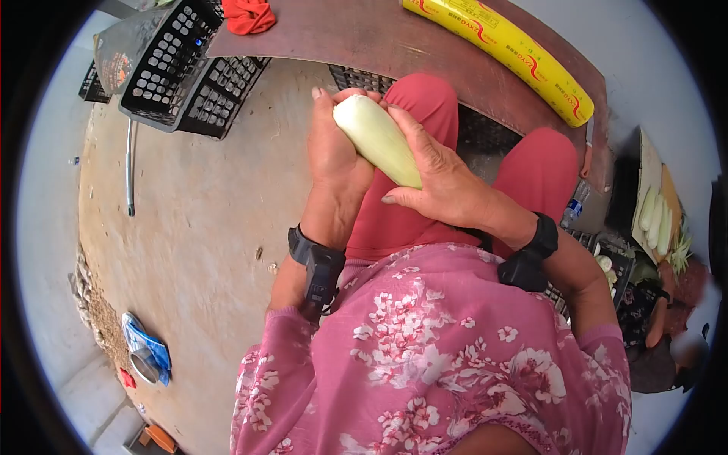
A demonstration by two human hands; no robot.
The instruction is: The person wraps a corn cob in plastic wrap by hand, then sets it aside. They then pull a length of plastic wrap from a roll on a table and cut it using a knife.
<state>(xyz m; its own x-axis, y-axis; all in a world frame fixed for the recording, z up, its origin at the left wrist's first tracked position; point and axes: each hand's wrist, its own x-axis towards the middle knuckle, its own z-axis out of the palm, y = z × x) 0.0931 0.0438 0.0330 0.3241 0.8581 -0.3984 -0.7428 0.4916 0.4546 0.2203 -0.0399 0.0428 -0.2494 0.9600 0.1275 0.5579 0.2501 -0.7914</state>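
A pale green, smooth, long vegetable [378, 142] lies slantwise between my two hands above my knees. My left hand [334, 148] cups its upper end from the left side, with the fingers partly hidden behind it. On the other side my right hand [447, 178] grips the vegetable, thumb near its lower end and fingers along its upper right edge. Both wrists wear black devices.
A brown table [334, 34] in front carries a yellow printed roll [516, 57] and a red cloth [249, 15]. Black crates [171, 64] stand at the upper left. At the right are pale vegetables [656, 220] on a board and another person's arm [658, 322].
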